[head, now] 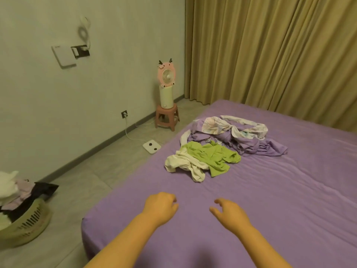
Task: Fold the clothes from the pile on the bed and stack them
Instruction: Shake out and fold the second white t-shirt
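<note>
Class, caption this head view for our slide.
Both empty hands, left and right, hover over the purple bed before the unfolded clothes pile.

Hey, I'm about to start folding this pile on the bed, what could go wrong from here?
The green garment lies tangled with the white one, so lifting either may drag the other along. The pile sits near the bed's left edge, so a tugged piece could slide onto the floor. The purple clothes nearly match the sheet, so one is easily missed. Both hands, left and right, hold nothing.

2 bare forearms show no sleeves, and the left hand [161, 206] and right hand [230, 212] wear no gloves.
</note>
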`<state>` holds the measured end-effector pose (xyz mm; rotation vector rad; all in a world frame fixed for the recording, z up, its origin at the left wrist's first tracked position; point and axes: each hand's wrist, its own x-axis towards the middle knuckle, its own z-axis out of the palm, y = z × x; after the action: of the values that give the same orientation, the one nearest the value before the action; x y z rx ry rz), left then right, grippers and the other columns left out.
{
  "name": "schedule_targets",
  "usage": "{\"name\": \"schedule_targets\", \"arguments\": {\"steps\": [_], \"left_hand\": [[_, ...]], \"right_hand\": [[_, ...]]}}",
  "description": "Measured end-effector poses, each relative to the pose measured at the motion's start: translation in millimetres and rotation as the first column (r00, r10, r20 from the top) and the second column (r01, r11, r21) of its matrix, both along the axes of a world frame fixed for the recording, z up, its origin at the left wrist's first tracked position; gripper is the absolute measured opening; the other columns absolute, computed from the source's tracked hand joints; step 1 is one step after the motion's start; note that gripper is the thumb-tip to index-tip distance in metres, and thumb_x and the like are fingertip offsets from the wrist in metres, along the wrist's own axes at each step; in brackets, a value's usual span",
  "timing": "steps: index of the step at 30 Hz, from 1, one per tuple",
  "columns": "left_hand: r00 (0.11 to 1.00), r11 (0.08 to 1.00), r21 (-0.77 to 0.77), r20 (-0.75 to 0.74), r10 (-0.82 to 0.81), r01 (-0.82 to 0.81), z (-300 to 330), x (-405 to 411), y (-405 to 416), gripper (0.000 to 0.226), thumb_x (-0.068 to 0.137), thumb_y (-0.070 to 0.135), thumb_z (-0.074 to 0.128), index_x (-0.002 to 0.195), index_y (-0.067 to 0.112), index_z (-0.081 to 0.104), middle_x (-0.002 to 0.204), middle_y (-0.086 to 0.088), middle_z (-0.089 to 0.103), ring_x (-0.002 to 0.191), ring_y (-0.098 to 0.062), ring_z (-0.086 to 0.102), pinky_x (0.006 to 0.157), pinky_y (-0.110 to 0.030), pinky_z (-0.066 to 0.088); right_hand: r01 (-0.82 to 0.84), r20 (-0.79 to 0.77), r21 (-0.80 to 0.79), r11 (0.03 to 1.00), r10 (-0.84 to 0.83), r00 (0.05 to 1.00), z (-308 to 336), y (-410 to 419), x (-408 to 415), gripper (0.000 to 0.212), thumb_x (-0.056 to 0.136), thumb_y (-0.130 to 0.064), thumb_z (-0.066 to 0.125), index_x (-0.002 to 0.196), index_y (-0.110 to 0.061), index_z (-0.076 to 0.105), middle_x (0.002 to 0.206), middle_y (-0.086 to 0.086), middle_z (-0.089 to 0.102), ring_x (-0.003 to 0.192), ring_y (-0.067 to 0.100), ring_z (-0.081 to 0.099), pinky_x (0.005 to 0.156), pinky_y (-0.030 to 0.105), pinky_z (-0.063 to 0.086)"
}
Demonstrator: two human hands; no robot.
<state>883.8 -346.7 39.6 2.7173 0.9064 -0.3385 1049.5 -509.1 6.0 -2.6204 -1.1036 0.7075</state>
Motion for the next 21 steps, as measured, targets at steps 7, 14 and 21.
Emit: {"name": "schedule_targets", "arguments": {"steps": [7, 14, 21], "left_hand": [[0.999, 0.994, -0.105, -0.048, 0.016, -0.021, -35, 52, 81, 0.039, 0.099, 0.038, 0.039, 0.133, 0.022, 0.05, 0.136, -0.002, 0.05, 0.121, -0.022, 0.051, 0.095, -0.031, 0.042], [0.995, 0.975, -0.221, -0.1, 0.001, -0.023, -110, 135, 195, 0.042, 0.098, 0.035, 0.042, 0.137, 0.02, 0.046, 0.139, -0.004, 0.044, 0.128, -0.022, 0.043, 0.104, -0.031, 0.036], [1.0, 0.977, -0.213, -0.014, -0.019, 0.016, -197, 225, 279, 0.042, 0.097, 0.03, 0.045, 0.138, 0.02, 0.046, 0.144, -0.005, 0.038, 0.132, -0.024, 0.033, 0.107, -0.031, 0.031]], "right_hand": [[0.044, -0.121, -0.039, 0.998, -0.048, 0.991, -33, 74, 64, 0.058, 0.095, -0.045, 0.048, 0.144, -0.019, 0.033, 0.145, 0.003, 0.042, 0.129, 0.022, 0.044, 0.101, 0.035, 0.041], [0.142, -0.245, -0.133, 0.981, -0.172, 0.954, -103, 172, 116, 0.064, 0.095, -0.042, 0.048, 0.148, -0.015, 0.022, 0.15, 0.006, 0.033, 0.133, 0.025, 0.039, 0.103, 0.033, 0.037], [0.223, -0.266, -0.076, 0.972, -0.236, 0.935, -170, 268, 173, 0.057, 0.095, -0.029, 0.052, 0.143, -0.008, 0.032, 0.143, 0.013, 0.041, 0.128, 0.028, 0.042, 0.1, 0.032, 0.038]]}}
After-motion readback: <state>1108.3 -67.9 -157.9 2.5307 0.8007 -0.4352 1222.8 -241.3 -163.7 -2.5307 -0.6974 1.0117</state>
